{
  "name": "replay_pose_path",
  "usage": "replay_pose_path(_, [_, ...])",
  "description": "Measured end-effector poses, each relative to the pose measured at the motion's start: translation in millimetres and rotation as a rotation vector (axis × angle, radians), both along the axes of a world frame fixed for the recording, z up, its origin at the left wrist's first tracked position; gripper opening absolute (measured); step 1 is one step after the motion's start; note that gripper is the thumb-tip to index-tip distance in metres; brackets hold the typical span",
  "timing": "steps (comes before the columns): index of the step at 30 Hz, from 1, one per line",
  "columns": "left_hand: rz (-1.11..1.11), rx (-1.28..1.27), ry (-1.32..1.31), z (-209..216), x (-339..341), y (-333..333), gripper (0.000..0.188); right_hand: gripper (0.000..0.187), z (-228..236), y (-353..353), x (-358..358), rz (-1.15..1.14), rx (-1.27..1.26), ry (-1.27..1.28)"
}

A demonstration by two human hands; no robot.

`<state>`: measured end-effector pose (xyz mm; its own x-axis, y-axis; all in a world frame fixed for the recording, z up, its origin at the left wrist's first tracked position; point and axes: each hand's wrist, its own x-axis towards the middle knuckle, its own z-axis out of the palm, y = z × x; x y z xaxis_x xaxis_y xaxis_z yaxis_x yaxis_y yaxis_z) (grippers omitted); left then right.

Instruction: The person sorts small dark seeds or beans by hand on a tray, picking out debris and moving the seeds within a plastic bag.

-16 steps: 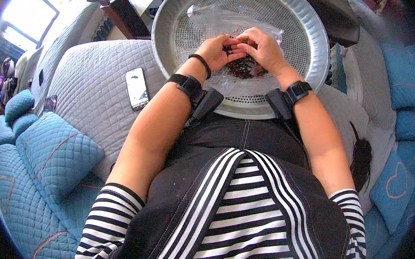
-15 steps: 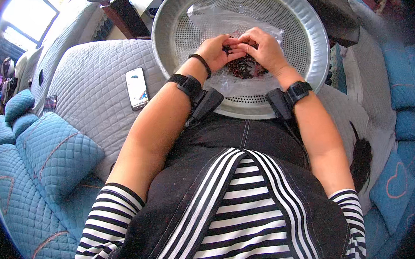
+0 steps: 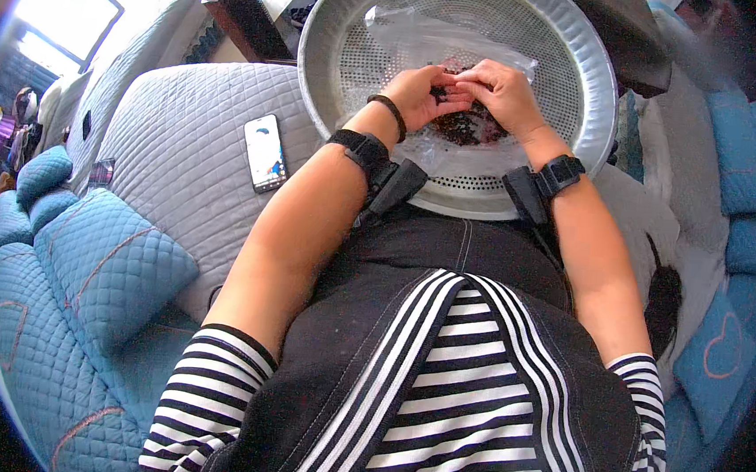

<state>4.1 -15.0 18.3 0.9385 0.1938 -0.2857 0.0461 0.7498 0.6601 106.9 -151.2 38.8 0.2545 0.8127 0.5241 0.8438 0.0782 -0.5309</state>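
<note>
A heap of small dark red and black grains (image 3: 468,129), like dried peppercorns, lies on a clear plastic bag (image 3: 438,37) inside a round perforated metal tray (image 3: 593,120). Over the heap, my left hand (image 3: 420,97) is turned palm up, fingers stretched toward the right. My right hand (image 3: 504,95) meets it at the fingertips, thumb and fingers pinched together. Whatever the right fingers hold is too small to make out. Both wrists carry black straps with dark blocks attached.
Left of the tray, a phone (image 3: 265,153) with a lit screen lies on a grey quilted seat cover (image 3: 183,123). Blue quilted cushions (image 3: 114,260) are at the left, with more blue cushions (image 3: 720,343) at the right. A dark wooden piece of furniture (image 3: 248,26) stands behind the tray.
The whole view has shifted slightly, so the tray and hands sit a little farther right. Both hands stay together over the grains, with only small finger movement.
</note>
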Motion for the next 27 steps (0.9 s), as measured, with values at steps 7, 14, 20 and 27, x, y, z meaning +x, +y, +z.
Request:
replay_pose_path(7, [0.049, -0.045, -0.059, -7, 1, 4, 0.028, 0.015, 2, 1, -5, -0.071, 0.030, -0.030])
replay_pose_path(14, [0.185, 0.009, 0.065, 3, -5, 6, 0.031, 0.016, -3, -4, 1, 0.059, -0.436, -0.221])
replay_pose_path(20, [0.186, -0.006, 0.057, 3, -4, 6, 0.031, 0.019, -7, -3, -4, 0.076, -0.363, -0.300])
replay_pose_path(27, [0.188, -0.104, 0.016, 1, -5, 7, 0.031, 0.016, -10, -1, -2, 0.114, -0.390, -0.329])
